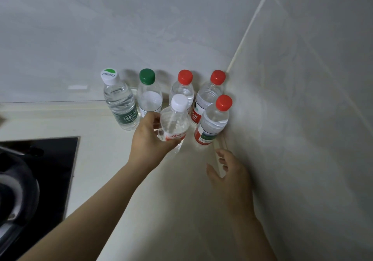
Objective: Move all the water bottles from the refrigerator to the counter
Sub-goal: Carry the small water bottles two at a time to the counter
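Head cam: pale counter [113, 160] runs into a tiled corner, black cooktop [50, 170] at left. Five bottles stand upright near the back wall: green-label bottle [121, 103], green-cap bottle [149, 97], two red-cap bottles [207, 99], plus front red-cap bottle [214, 119] just beside the side wall. Sixth, the white-cap bottle [175, 123], sits in front of the row; left hand [149, 137] is wrapped round its lower body at the label. Can't tell if the base is down. Right hand [228, 172] is loose-fingered, holding nothing, near the side wall. Handling guess: full, so moderately heavy; thin plastic dents under squeeze; maybe damp and slippery. Grip mid-body, not cap. Fridge not in view.
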`<state>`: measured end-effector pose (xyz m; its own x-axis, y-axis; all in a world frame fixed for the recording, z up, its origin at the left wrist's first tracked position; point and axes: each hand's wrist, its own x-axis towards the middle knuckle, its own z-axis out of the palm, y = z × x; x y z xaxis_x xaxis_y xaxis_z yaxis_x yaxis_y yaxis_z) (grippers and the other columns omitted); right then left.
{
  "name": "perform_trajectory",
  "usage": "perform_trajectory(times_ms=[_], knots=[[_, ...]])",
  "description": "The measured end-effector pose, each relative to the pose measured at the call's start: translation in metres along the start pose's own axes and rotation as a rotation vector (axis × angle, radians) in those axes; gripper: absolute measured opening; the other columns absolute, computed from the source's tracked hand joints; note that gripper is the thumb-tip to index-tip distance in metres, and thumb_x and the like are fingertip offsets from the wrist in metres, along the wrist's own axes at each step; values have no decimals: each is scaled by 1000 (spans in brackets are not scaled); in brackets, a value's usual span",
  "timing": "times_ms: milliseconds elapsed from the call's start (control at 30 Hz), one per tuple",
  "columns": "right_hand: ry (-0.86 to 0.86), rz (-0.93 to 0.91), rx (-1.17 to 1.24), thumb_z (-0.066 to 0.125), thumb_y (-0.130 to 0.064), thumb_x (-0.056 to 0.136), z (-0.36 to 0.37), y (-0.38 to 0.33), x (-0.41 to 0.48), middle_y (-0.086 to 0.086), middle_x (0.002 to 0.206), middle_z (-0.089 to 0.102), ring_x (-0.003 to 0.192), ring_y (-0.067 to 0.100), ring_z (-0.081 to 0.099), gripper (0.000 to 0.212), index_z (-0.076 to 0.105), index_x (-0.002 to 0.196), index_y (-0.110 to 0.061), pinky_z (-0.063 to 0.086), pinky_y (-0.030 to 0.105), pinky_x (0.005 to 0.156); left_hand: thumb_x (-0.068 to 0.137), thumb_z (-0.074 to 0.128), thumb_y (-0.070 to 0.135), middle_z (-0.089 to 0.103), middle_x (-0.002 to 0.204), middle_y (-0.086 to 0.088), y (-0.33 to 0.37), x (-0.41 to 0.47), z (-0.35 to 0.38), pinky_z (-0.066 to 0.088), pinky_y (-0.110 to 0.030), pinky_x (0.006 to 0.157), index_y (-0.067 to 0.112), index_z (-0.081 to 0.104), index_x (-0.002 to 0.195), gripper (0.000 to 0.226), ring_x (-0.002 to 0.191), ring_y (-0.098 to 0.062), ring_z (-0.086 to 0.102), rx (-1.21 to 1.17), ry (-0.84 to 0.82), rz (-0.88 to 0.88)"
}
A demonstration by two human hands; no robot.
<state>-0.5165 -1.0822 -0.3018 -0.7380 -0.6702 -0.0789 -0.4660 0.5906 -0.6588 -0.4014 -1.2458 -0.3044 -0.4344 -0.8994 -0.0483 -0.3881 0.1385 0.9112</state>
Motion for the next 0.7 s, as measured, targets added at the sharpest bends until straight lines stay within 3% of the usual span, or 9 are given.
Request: perform_trajectory(times_ms=[267, 533, 700], knots=[[-18, 30, 15, 69, -30, 87, 2, 5, -5, 1, 129, 63, 114, 16, 59, 50, 56, 133, -17, 47, 25, 93, 62, 90, 31, 61, 95, 16, 0, 10, 22, 49, -17, 81, 26, 51, 100, 54, 95, -2, 61, -45, -5, 35], [-29, 33, 8, 68, -32, 88, 3, 7, -4, 1, 130, 62, 115, 16, 59, 50, 55, 134, -16, 46, 24, 93, 63, 89, 33, 61, 100, 9, -3, 18, 33, 52, -23, 85, 26, 50, 104, 57, 97, -8, 61, -48, 19, 51], [-25, 41, 19, 69, -31, 87, 1, 7, -2, 0, 129, 63, 115, 14, 59, 50, 55, 134, -17, 45, 22, 92, 63, 89, 33, 61, 100, 10, -2, 21, 38, 49, -16, 81, 25, 51, 104, 57, 96, -6, 60, -68, 17, 41]])
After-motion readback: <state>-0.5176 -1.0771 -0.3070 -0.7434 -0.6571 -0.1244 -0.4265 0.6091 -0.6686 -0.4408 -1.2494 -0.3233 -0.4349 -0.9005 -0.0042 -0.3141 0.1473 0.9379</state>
